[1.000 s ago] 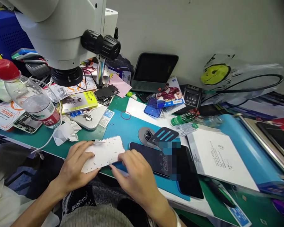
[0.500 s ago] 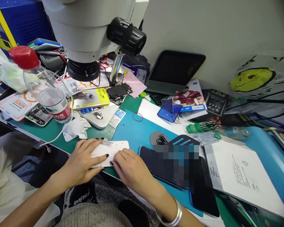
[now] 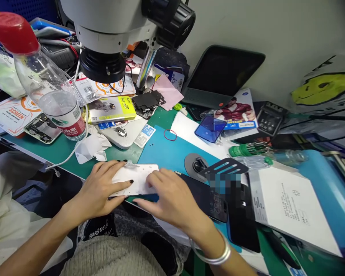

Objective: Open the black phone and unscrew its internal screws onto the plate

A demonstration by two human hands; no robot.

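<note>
A flat white plate with small holes (image 3: 139,177) lies at the near edge of a blue mat (image 3: 166,153). My left hand (image 3: 102,188) rests on the plate's left end, fingers wrapped over it and thumb on top. My right hand (image 3: 168,193) lies on the plate's right end with its fingers spread and pressing down. Just right of that hand lies a dark phone (image 3: 209,197) with a lit, blurred screen.
A white microscope (image 3: 109,34) hangs over the back left. A clear bottle with a red cap (image 3: 48,92) stands left. Phone parts, packaging, a black tablet (image 3: 221,74), a blue phone case (image 3: 208,128), green screwdrivers (image 3: 247,149) and a white paper sheet (image 3: 287,203) crowd the green bench.
The camera has moved closer and leftward. My right hand has slid from the plate's near edge onto its right end, with fingers more spread. My left hand stays on the plate.
</note>
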